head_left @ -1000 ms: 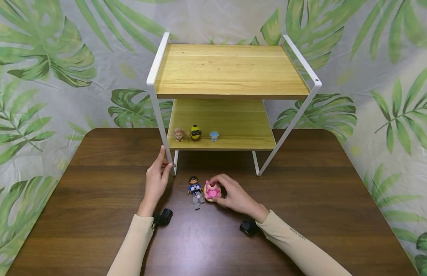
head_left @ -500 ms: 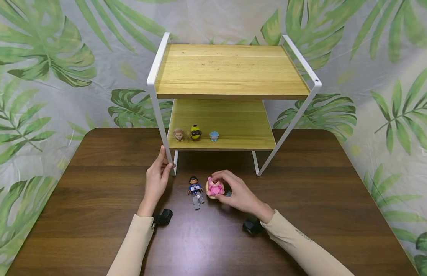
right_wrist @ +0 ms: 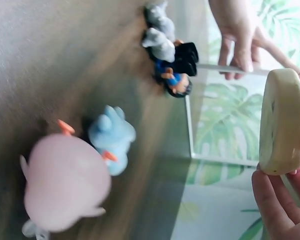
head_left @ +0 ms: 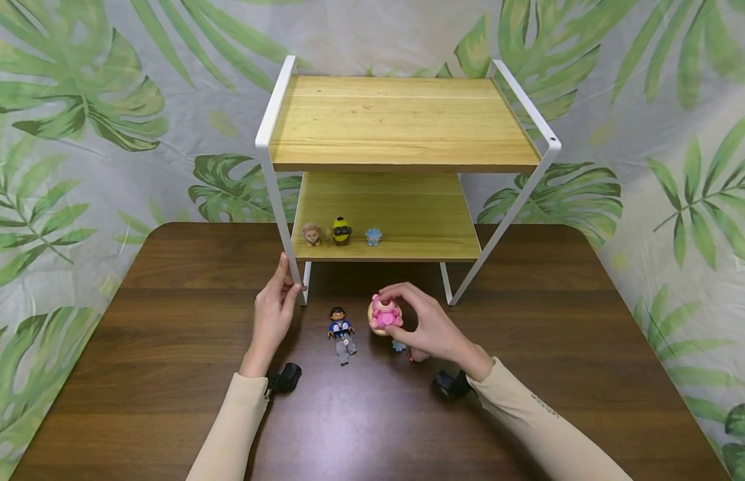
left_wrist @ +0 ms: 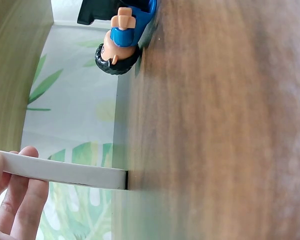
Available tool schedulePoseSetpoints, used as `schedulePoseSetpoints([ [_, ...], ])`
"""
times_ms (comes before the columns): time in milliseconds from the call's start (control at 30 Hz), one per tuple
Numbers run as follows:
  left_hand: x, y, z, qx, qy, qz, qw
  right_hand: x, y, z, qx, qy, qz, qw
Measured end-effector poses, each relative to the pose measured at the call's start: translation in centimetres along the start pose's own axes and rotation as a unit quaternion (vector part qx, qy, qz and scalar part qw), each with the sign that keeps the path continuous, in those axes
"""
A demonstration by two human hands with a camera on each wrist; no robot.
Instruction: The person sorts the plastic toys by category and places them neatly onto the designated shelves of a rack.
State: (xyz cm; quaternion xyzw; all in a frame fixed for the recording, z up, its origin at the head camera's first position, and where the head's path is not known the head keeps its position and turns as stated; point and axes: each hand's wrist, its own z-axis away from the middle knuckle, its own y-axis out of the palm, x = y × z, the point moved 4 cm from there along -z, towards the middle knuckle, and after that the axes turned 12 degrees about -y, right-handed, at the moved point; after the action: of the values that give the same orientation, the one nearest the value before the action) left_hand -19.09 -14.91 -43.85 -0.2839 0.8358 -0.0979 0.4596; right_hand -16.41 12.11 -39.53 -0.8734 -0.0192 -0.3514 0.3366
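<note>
My right hand (head_left: 429,325) pinches a pink bear figure (head_left: 385,314) with a round cream backing, held above the table; in the right wrist view the cream disc (right_wrist: 282,122) is seen edge-on above the fingers. My left hand (head_left: 272,316) grips the shelf's white front left leg (left_wrist: 65,171) low down, thumb on one side and fingers on the other. Between the hands a dark-haired figure in blue (head_left: 341,332) lies on the table. Partly under my right hand are a small blue figure (right_wrist: 112,140) and a larger pink one (right_wrist: 67,182).
A two-tier wooden shelf (head_left: 402,123) with white metal frames stands at the back of the brown table (head_left: 186,347). Its lower board holds a lion-like figure (head_left: 312,234), a yellow and black figure (head_left: 341,232) and a light blue figure (head_left: 373,236). Behind hangs a leaf-patterned cloth (head_left: 679,67).
My right hand has moved right and slightly toward the shelf with the pink bear. The blue and pink figures beneath it have come into view. My left hand has stayed on the leg.
</note>
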Motion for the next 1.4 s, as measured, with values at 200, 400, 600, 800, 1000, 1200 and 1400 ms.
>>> schedulePoseSetpoints([
  [200,0.0,0.0,0.0,-0.002,0.002,-0.002,1.0000,0.3,-0.8,-0.1,-0.006,0.001,0.016,0.9999],
  [400,0.1,0.0,0.0,-0.001,0.005,-0.002,1.0000,1.0,-1.6,-0.4,-0.023,-0.004,0.008,0.9997],
  [600,0.1,0.0,0.0,-0.001,0.007,0.001,1.0000,4.5,-2.9,-1.7,-0.033,0.017,0.010,0.9993],
  [800,0.1,0.0,0.0,0.000,0.006,-0.001,1.0000,4.7,-3.3,-1.8,-0.041,0.013,0.015,0.9990],
  [1000,0.1,0.1,0.0,0.002,0.004,0.001,1.0000,5.0,-3.7,-1.9,-0.053,-0.005,0.017,0.9984],
  [1200,0.1,0.0,0.0,0.003,-0.005,0.001,1.0000,5.2,-4.2,-2.1,-0.066,-0.019,0.022,0.9974],
  [1400,0.1,0.0,0.0,0.004,-0.004,0.001,1.0000,5.4,-4.7,-2.4,-0.073,-0.032,0.027,0.9965],
])
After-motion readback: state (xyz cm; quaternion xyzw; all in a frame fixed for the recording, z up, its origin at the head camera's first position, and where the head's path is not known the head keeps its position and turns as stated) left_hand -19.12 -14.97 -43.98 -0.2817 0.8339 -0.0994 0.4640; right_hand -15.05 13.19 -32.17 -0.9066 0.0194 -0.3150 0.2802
